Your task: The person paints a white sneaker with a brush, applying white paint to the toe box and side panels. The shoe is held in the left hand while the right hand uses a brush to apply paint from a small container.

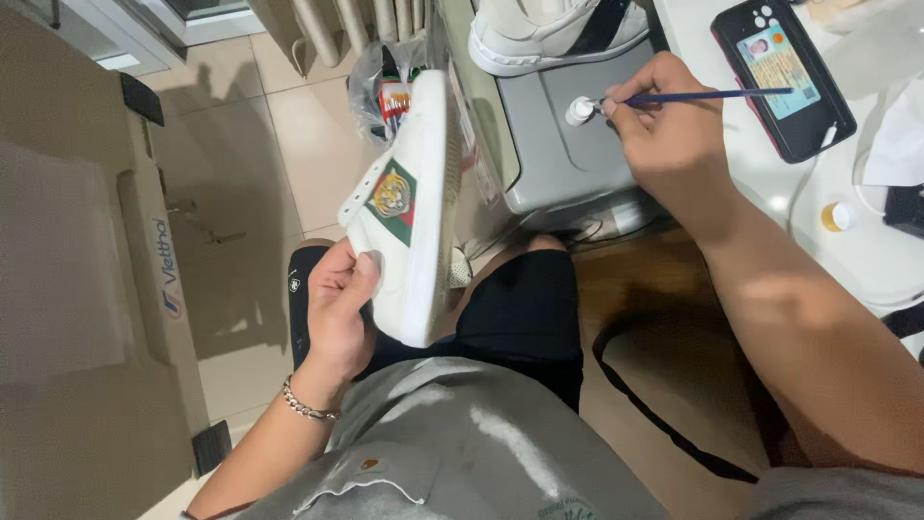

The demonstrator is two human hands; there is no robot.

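Tiled floor (289, 135) and a big cardboard box (87, 289) fill the left side, with a grey machine housing (568, 135) ahead. On that housing rests a second white shoe (549, 34). Left hand (337, 308) is closed around a white sneaker (409, 207), held sole-edge up above the lap. Right hand (664, 120) pinches a thin blue brush (712, 94), its tip at a small white pot (578, 110) on the housing. Loading well likely means dipping only the tip, wiping excess, keeping the shoe steady. What the pot holds cannot be seen; a small yellow-capped jar (838, 216) stands shut on the table
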